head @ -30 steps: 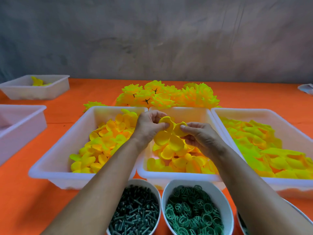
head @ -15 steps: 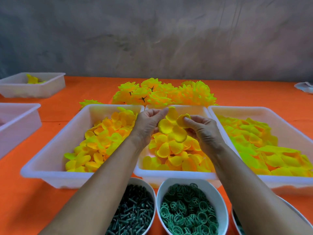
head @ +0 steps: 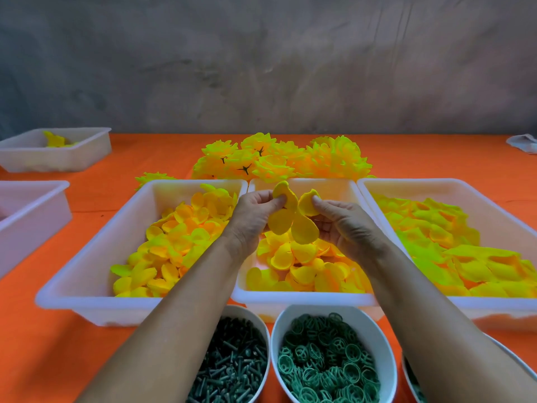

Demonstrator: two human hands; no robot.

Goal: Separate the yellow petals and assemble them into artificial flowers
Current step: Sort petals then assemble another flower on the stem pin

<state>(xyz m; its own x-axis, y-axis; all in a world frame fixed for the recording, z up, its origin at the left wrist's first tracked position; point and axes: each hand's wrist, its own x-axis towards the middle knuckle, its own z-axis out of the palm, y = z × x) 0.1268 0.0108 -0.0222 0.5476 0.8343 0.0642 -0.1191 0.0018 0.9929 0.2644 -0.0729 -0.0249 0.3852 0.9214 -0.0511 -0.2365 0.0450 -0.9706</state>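
Over the middle white plastic tray (head: 305, 299), the left hand (head: 252, 216) and the right hand (head: 341, 221) both pinch a cluster of soft, rounded yellow fabric petals (head: 290, 219), four lobes fanned out. Cupped loose petals (head: 296, 266) fill that tray. At the desk's near edge, oval white bowls hold dark green pegs (head: 229, 370) and green ringed discs (head: 325, 362). Finished ruffled flowers (head: 279, 158) lie behind the trays.

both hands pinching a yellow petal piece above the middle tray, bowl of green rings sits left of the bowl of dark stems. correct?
Not quite. The left hand and right hand do pinch the yellow petal piece above the middle tray, but the head view shows the bowl of green rings to the right of the bowl of dark stems, not left.
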